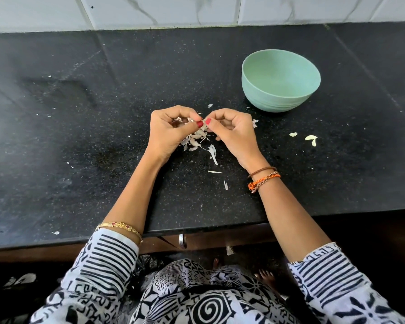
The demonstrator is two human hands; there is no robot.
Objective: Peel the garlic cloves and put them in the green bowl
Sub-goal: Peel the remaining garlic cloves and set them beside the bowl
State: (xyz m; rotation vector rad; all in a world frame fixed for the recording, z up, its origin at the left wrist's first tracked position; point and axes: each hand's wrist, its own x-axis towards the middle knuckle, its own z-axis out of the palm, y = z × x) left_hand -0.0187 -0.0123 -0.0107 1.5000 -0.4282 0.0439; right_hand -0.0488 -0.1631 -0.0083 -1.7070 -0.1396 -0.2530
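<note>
While the left hand (171, 129) curls around a garlic clove (202, 123) and the right hand (232, 132) pinches its skin with thumb and forefinger, the small piece could slip and drop among the peel scraps (198, 142) lying beneath on the black counter (80, 136). Farther right, the green bowl (281, 80) stands well apart, apparently empty; three pale pieces (310, 138) lie loose beyond, easily brushed off.
</note>
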